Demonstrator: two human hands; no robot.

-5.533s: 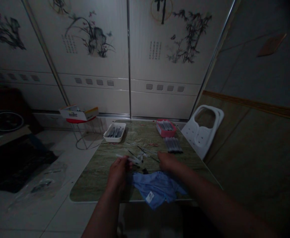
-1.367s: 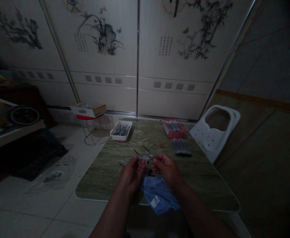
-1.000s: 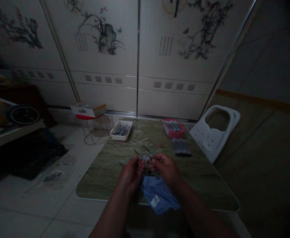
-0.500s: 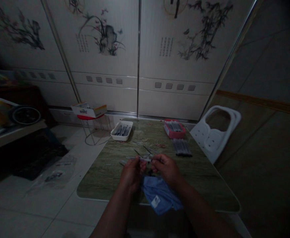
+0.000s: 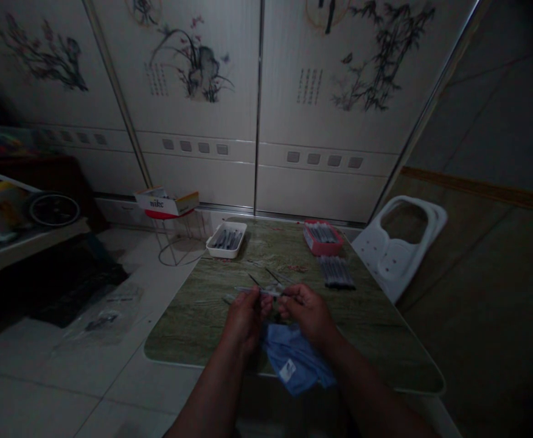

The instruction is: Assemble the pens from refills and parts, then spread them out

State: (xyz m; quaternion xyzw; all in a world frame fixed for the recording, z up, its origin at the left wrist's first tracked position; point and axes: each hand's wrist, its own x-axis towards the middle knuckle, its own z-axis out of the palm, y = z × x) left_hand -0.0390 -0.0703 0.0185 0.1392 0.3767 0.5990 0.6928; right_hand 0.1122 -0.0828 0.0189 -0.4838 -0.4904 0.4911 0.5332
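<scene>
My left hand point(image 5: 247, 314) and my right hand point(image 5: 308, 311) meet low over the table point(image 5: 193, 325), fingers pinched. Between them runs a slim, pale pen point(image 5: 270, 293), lying sideways and gripped at either end; its fine details are lost in the dim light. Just beyond the fingers, several thin dark and clear pen parts point(image 5: 273, 277) lie on the tabletop. A blue cloth point(image 5: 291, 350) with a white label is spread below the hands, draping over the front edge.
At the table's back left stands a white tray point(image 5: 227, 240) of pens. A pink basket point(image 5: 323, 243) of pens sits back right, with a row of pens point(image 5: 336, 272) before it. Beyond are a white folding chair point(image 5: 398, 243) and a red stool point(image 5: 166, 214) bearing an open box.
The whole view has shifted slightly, so things appear a little farther right. Both hands keep their pinch on the pen with almost no movement.
</scene>
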